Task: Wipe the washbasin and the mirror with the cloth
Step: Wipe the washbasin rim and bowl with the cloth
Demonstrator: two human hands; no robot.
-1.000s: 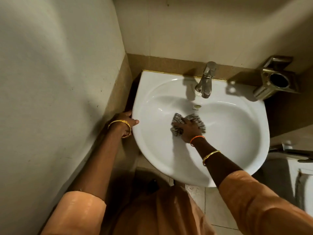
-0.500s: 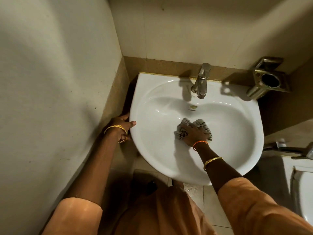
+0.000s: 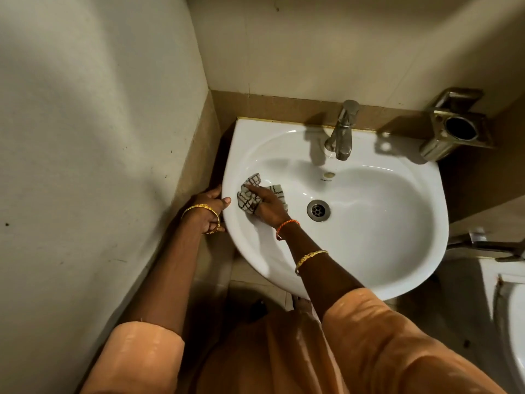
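Observation:
The white washbasin (image 3: 383,223) hangs in a corner below a tiled wall. A checked cloth (image 3: 250,184) lies crumpled on the bowl's left inner slope. My right hand (image 3: 270,207) lies on top of it with fingers stretched out, pressing it against the porcelain. My left hand (image 3: 207,207) grips the basin's left rim, thumb on top and fingers curled underneath. The drain (image 3: 318,210) shows uncovered at the bowl's centre. No mirror is in view.
A metal tap (image 3: 342,132) juts over the back of the bowl. A metal cup holder (image 3: 457,129) is fixed to the wall at the right. The left wall (image 3: 99,166) stands close beside the basin. A white fixture (image 3: 511,308) sits at the lower right.
My right hand has slid the cloth from the bowl's centre over the drain to the left inner slope. My left hand stays on the rim.

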